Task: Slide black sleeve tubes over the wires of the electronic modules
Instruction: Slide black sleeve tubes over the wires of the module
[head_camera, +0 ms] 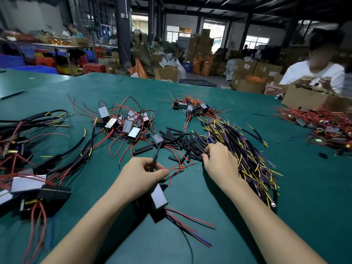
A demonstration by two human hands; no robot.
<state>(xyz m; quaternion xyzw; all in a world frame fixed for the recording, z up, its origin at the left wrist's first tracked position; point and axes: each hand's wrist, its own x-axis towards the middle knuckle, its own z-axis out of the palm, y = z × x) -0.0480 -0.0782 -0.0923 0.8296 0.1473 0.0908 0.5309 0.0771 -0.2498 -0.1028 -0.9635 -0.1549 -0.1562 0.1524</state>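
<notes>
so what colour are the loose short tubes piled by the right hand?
Black. The short sleeve tubes show best in the head view, on the green table.

Left hand [142,173] around a sleeved wire [155,159], right hand [219,159] on loose sleeve tubes [179,139] (green table [304,187]).

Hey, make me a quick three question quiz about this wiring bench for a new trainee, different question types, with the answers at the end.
1. True or false: the left hand grips a black sleeved wire bundle that leads to a module.
2. Where do the right hand's fingertips rest?
A. on the cardboard box
B. at the loose black sleeve tubes, beside the yellow and purple wire bundle
C. on the blue crate
3. Fill in: the table has a ______ cover.

Key: 1 true; 2 B; 3 green.
</notes>
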